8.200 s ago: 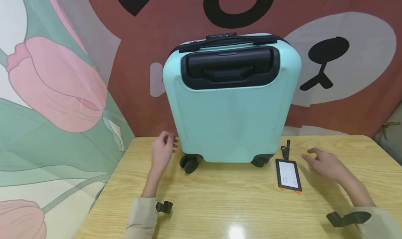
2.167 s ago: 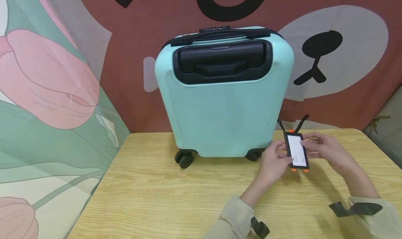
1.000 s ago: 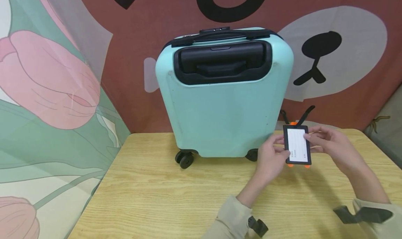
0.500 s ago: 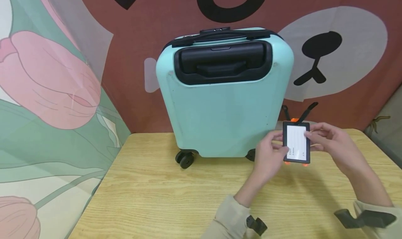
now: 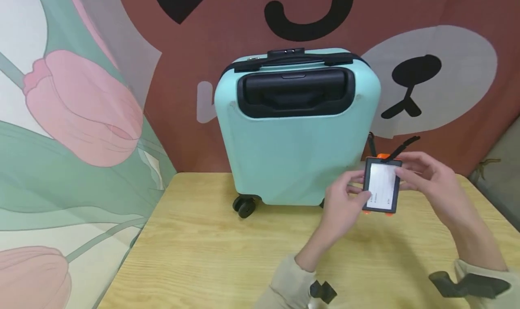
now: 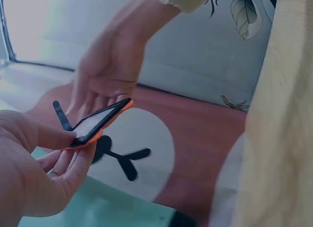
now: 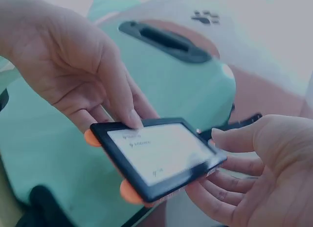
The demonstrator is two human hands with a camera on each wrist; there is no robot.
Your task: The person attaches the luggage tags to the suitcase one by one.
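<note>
Luggage tag held above counter, just right of mint suitcase. Left hand pinches tag's left edge, thumb on face, fingers beneath. Right hand grips right edge, thumb on top, fingers curled under. Black strap sticks up behind tag. Suitcase stands upright on wheels.

The suitcase stands upright on the table, near its far edge, with the wall hanging behind it. I hold the luggage tag above the table, just right of the suitcase and nearer to me. My left hand is on the tag's suitcase side, my right hand on its far side, and the tag's strap points up beside the suitcase.
</note>
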